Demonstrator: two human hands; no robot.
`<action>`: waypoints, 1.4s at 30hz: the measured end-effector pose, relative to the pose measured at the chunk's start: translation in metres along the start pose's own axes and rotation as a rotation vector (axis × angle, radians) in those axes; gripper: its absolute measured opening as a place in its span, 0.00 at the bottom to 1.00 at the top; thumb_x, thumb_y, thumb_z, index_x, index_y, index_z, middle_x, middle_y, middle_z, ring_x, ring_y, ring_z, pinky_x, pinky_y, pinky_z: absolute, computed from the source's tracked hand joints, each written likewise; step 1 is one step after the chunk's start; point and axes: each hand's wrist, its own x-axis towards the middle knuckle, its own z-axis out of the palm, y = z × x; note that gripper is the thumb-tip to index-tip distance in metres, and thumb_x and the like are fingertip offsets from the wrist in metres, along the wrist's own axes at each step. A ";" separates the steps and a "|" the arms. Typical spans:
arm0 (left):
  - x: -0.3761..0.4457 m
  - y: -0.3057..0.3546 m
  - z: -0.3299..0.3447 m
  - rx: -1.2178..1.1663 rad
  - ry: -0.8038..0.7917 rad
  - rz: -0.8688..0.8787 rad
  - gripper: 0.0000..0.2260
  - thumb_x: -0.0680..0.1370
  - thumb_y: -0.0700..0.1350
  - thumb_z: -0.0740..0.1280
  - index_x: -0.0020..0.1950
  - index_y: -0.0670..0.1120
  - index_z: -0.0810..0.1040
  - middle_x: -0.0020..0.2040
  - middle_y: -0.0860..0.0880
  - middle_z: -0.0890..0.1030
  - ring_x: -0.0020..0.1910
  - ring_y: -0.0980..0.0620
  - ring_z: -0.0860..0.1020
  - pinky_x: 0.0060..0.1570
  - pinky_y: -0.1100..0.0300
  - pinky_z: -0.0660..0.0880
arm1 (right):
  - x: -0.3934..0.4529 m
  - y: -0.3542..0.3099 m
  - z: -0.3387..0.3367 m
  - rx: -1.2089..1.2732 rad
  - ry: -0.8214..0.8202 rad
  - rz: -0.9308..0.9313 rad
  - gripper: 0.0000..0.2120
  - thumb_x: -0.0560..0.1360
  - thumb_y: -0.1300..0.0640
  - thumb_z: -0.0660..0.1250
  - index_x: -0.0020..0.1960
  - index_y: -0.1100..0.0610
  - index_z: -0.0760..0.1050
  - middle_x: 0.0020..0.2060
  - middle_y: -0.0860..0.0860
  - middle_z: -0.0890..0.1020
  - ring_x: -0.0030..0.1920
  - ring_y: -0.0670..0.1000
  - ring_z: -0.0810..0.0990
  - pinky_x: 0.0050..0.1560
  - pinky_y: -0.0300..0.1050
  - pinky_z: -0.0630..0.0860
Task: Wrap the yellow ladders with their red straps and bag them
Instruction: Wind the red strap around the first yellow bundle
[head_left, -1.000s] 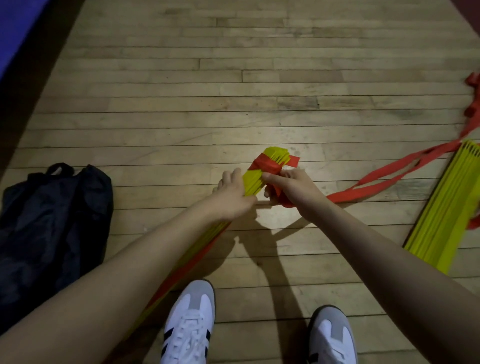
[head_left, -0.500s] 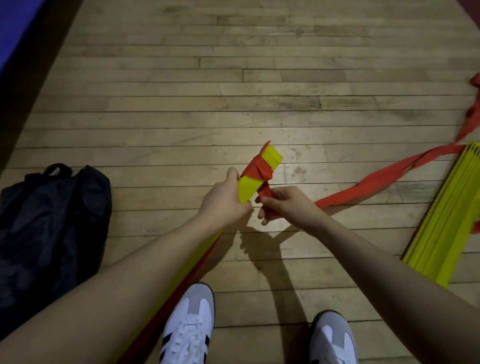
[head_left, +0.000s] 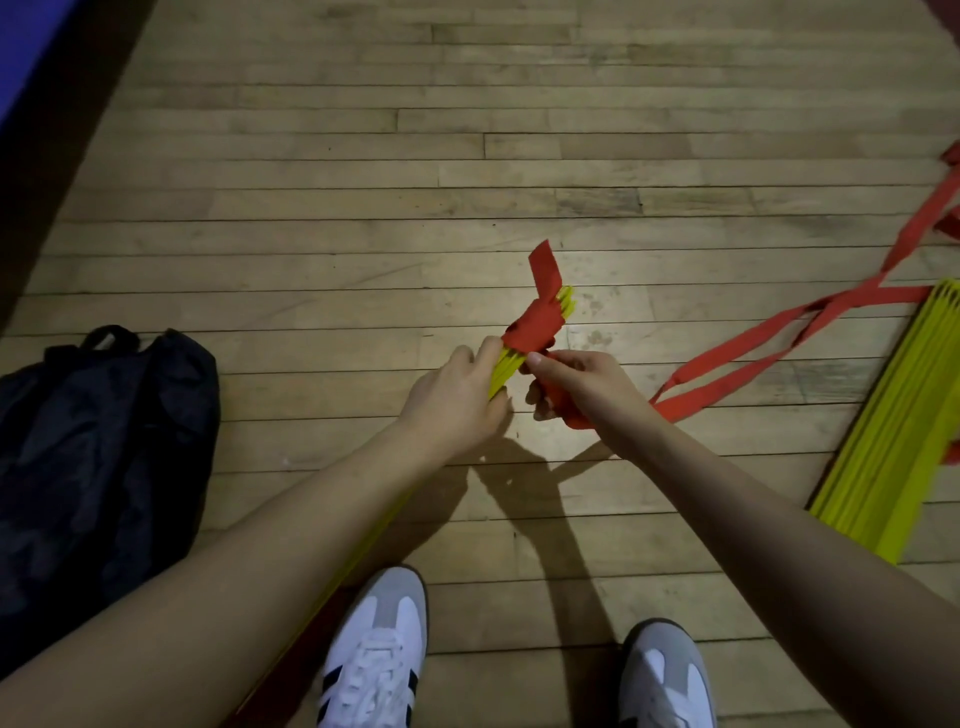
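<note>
Your left hand (head_left: 457, 397) grips the bundled yellow ladder (head_left: 506, 361) just below its upper end, fingers curled round the slats; the bundle runs back under your left forearm towards your feet. Your right hand (head_left: 576, 387) is clamped on the red strap (head_left: 535, 325), thumb and fingers pinching it right beside the bundle; the strap is wound round the bundle's top, with a loose end sticking up above the slats, and its tail leaves your right hand and trails across the wooden floor (head_left: 415, 182) to the right. A second yellow ladder (head_left: 898, 421) lies flat on the floor at your right, red webbing crossing at its far end; the black bag (head_left: 98, 441) sits slumped on the floor at your left, well apart from both hands; your two white shoes (head_left: 376, 649) stand below.
</note>
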 end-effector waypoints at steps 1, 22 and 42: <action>-0.001 0.001 -0.001 0.046 0.004 -0.013 0.21 0.80 0.48 0.60 0.70 0.46 0.60 0.55 0.43 0.71 0.47 0.40 0.76 0.38 0.54 0.67 | 0.001 -0.001 0.002 -0.026 -0.016 -0.002 0.18 0.78 0.54 0.67 0.52 0.71 0.76 0.34 0.58 0.79 0.29 0.48 0.77 0.31 0.36 0.75; 0.005 -0.012 0.002 -0.118 0.001 -0.068 0.20 0.74 0.48 0.69 0.57 0.45 0.62 0.49 0.46 0.72 0.44 0.43 0.76 0.38 0.55 0.70 | 0.006 0.006 -0.005 -0.104 -0.125 0.025 0.07 0.79 0.63 0.63 0.50 0.67 0.76 0.33 0.57 0.81 0.31 0.52 0.81 0.36 0.42 0.78; 0.000 -0.010 0.014 0.050 -0.057 -0.015 0.19 0.79 0.48 0.62 0.65 0.43 0.60 0.56 0.44 0.72 0.50 0.41 0.76 0.39 0.54 0.66 | 0.002 0.014 0.003 0.080 -0.045 0.070 0.04 0.77 0.63 0.65 0.43 0.62 0.76 0.33 0.54 0.82 0.29 0.50 0.79 0.34 0.41 0.78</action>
